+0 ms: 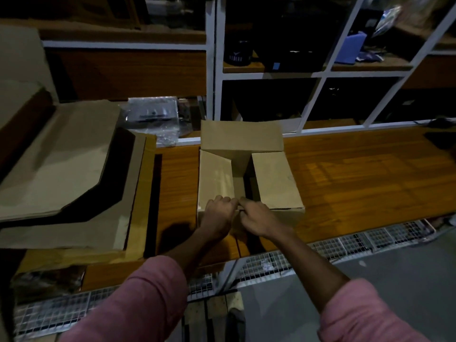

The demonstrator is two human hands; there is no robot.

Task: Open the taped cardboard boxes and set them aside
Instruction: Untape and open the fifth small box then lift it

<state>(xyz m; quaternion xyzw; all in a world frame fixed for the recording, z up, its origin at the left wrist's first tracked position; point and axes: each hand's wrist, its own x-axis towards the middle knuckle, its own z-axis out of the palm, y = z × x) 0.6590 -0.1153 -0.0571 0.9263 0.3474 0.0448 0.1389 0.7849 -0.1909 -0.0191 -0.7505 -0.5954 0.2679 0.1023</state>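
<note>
Your left hand [218, 213] and right hand [256, 218] meet at the near edge of the small brown cardboard box [249, 174] mid-way along the wooden bench [357, 174], fingers curled on its near flap, probably to fold it open; the far flap stands up already.

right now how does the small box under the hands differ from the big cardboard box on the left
The small box sits in the middle of the wooden table with both hands at its near edge; the big box is untouched. The small box's far flap stands upright; the big box's flaps splay outward. Both are plain brown cardboard, tops open.
</note>
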